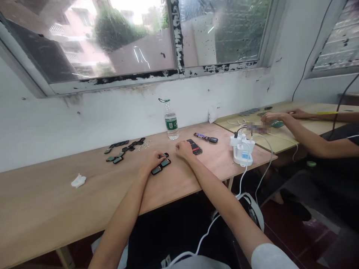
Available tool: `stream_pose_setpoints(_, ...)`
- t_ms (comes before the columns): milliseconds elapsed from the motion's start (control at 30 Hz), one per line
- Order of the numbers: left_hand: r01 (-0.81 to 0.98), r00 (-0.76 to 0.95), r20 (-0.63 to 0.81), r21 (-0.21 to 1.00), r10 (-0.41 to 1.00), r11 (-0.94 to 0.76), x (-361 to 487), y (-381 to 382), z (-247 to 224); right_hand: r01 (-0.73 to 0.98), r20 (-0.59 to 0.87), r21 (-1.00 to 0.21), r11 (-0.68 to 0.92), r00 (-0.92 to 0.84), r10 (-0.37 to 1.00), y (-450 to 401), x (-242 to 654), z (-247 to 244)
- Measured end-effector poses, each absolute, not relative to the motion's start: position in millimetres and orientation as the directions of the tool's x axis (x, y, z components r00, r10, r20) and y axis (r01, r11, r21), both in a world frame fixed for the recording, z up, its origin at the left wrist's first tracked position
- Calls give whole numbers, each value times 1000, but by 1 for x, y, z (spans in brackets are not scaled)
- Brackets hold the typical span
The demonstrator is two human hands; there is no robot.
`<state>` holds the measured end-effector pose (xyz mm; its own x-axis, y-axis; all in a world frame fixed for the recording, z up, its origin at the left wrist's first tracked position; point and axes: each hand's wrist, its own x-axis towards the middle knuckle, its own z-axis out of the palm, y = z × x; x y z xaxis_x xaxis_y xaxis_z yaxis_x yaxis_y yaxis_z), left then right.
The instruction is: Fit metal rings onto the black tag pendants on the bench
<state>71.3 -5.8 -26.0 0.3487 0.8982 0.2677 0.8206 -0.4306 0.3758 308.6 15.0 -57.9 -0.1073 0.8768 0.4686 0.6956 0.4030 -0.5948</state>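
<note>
In front of the bottle (172, 125), the left hand (153, 160) curls at black gadgets (165, 163), the right hand (183, 148) by a dark packet (193, 143); grips unclear.

Black-patched frames hold the windows (134, 41), letting in daylight above a stained white wall (117, 112). Wooden tables (112, 198) stand along it, over a dark red floor (280, 233).

Three small black-rimmed pieces (165, 163) with grey-green faces lie close together, flat on the tabletop, in front of the water bottle (172, 125) and slightly to its left, the uppermost partly hidden. A dark, flat item (195, 145) with a red band lies in front of the bottle and to its right, also partly covered, its exact kind unclear.
</note>
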Motion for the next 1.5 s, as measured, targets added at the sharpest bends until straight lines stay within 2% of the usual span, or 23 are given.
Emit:
stream_pose_setpoints(100,834,326,258,373,909,-405,70,-6,-26,821,436,-500,276,-37,899,17,305,-61)
stream_pose_setpoints(167,831,316,271,384,909,-403,69,-8,-24,822,419,-509,257,-24,908,19,308,-61)
stream_pose_setpoints(267,804,281,339,427,898,-413,66,-15,-14,735,493,-610,296,60,868,22,320,-55)
stream_pose_setpoints(367,777,327,368,419,870,-469,62,-22,-5,614,527,-740,273,278,803,24,336,-47)
stream_pose_setpoints(533,727,502,184,439,845,-528,62,-29,-6,567,531,-768,297,306,790,25,344,-42)
stream_pose_setpoints(667,682,543,127,509,830,-524,67,-29,-11,533,566,-767,357,302,767,20,335,-41)
stream_pose_setpoints(767,700,510,97,530,854,-479,67,-26,-13,503,604,-744,441,223,765,12,327,-37)
stream_pose_setpoints(833,717,488,72,535,870,-447,65,-24,-15,469,615,-719,513,83,784,4,321,-34)
stream_pose_setpoints(900,725,472,61,541,880,-426,63,-22,-17,417,566,-695,585,-183,804,-5,315,-31)
stream_pose_setpoints(967,715,475,65,553,878,-428,61,-20,-20,372,438,-686,625,-475,763,-14,308,-29)
stream_pose_setpoints(1033,689,502,63,574,863,-443,61,-18,-22,399,334,-661,636,-602,725,-21,302,-29)
stream_pose_setpoints(1300,690,506,174,505,845,-518,59,-13,-27,540,258,-622,567,-543,799,-21,296,-34)
stream_pose_setpoints(1500,681,536,167,494,828,-541,59,-15,-24,557,218,-640,529,-529,820,-25,295,-30)
